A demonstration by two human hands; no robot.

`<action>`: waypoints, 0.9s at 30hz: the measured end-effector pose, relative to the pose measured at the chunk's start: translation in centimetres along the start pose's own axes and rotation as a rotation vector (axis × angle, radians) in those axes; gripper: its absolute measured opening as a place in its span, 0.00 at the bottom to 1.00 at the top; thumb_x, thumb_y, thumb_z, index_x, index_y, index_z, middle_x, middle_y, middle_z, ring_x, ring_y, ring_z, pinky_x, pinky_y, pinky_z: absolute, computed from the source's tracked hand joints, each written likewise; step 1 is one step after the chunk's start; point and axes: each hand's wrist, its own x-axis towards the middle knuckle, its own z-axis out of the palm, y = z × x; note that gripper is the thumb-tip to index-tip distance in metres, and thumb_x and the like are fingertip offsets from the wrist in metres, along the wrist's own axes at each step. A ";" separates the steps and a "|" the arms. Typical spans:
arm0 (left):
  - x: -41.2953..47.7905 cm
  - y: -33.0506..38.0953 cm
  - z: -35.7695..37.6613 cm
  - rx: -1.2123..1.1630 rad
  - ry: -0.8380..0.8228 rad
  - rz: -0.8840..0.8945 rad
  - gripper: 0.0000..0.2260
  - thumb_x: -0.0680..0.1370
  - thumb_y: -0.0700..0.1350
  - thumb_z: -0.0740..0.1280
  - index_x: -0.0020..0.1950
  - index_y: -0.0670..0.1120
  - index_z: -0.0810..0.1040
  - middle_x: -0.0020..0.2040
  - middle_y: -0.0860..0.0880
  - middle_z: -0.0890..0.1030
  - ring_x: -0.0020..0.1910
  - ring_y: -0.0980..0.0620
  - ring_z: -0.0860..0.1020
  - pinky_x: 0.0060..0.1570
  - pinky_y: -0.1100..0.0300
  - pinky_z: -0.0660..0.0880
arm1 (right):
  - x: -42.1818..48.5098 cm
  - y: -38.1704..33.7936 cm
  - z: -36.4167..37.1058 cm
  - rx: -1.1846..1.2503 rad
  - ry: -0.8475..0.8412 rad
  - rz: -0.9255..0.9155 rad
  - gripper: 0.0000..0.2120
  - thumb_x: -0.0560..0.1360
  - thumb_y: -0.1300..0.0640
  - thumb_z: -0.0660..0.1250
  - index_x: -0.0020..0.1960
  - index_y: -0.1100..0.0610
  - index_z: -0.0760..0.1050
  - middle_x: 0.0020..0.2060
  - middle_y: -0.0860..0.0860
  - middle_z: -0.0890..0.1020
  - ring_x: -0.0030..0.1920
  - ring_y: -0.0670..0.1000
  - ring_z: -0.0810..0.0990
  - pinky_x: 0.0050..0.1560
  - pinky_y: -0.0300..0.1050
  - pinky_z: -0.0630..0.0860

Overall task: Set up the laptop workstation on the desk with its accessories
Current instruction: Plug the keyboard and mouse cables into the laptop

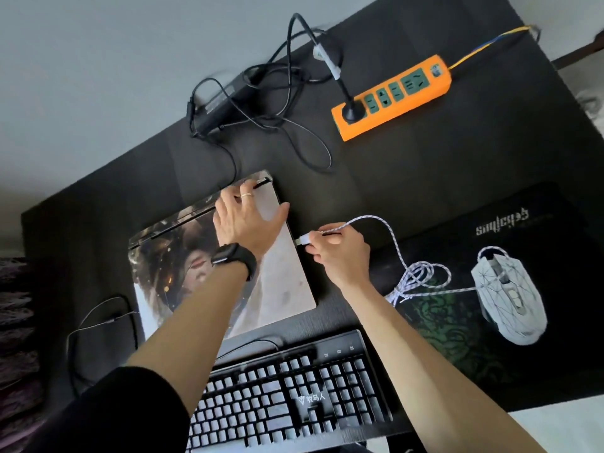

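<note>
Head view. The closed laptop (281, 279) lies flat on the desk (392, 178), with its right side edge facing the right hand (340, 253).

Left hand (245, 220): fingers straight and spread, palm pressed on the lid near the far right corner. I judge it is bracing the laptop.

Right hand: thumb and fingers pinch the USB plug (302, 240) at the end of the braided cable (392, 233). The plug's long axis points left at the laptop's side edge, and its tip sits just beside that edge. This is the hand nearer that edge. The edge is in shadow, so the port is probably there, but I cannot see it or confirm alignment.

The cable trails right through a loose bundle to the white mouse (510, 295) on the mouse pad (539, 243).

Judgement: the next move is a short leftward push along the plug's axis, with the left hand resisting any slide.
</note>
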 end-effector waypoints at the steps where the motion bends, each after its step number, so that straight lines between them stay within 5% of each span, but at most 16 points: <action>1: 0.5 0.6 -0.1 0.060 -0.003 0.083 0.29 0.71 0.65 0.67 0.67 0.51 0.71 0.64 0.45 0.71 0.64 0.41 0.69 0.66 0.46 0.66 | 0.1 0.0 0.0 0.003 0.000 -0.006 0.06 0.76 0.59 0.73 0.50 0.60 0.78 0.38 0.54 0.88 0.38 0.46 0.88 0.48 0.53 0.85; 5: 1.2 0.0 -0.5 0.353 0.016 0.741 0.16 0.75 0.58 0.61 0.51 0.50 0.82 0.55 0.48 0.78 0.59 0.43 0.74 0.64 0.46 0.65 | -0.1 0.5 -0.2 0.006 -0.015 -0.032 0.05 0.77 0.58 0.72 0.45 0.54 0.76 0.36 0.50 0.87 0.38 0.45 0.88 0.51 0.54 0.84; 9: 3.5 0.7 -0.6 0.345 -0.058 1.059 0.18 0.80 0.54 0.56 0.40 0.47 0.81 0.40 0.49 0.77 0.45 0.43 0.76 0.54 0.48 0.69 | -0.7 1.1 -0.3 0.012 0.025 -0.076 0.05 0.78 0.57 0.71 0.47 0.53 0.75 0.37 0.49 0.87 0.39 0.45 0.87 0.53 0.56 0.83; 16: 5.1 2.2 -0.3 0.284 -0.118 1.201 0.23 0.83 0.49 0.52 0.30 0.45 0.72 0.30 0.49 0.74 0.35 0.43 0.73 0.42 0.51 0.72 | -2.1 1.5 -1.5 0.032 0.015 -0.052 0.05 0.79 0.57 0.70 0.51 0.56 0.74 0.41 0.50 0.86 0.38 0.46 0.87 0.53 0.55 0.83; 21: 5.1 2.3 -0.5 0.296 -0.245 1.182 0.23 0.81 0.52 0.49 0.30 0.45 0.70 0.25 0.46 0.76 0.29 0.40 0.75 0.44 0.51 0.73 | -2.7 0.9 -1.6 0.131 -0.016 0.002 0.06 0.78 0.58 0.72 0.51 0.57 0.76 0.40 0.53 0.87 0.40 0.49 0.88 0.51 0.56 0.84; 27: 5.0 1.1 -1.9 0.094 -0.026 1.053 0.25 0.80 0.49 0.58 0.22 0.43 0.67 0.21 0.46 0.69 0.23 0.41 0.69 0.40 0.55 0.70 | -3.2 -0.7 -1.6 0.233 -0.080 -0.060 0.02 0.80 0.58 0.68 0.52 0.56 0.78 0.45 0.55 0.87 0.44 0.50 0.88 0.53 0.53 0.84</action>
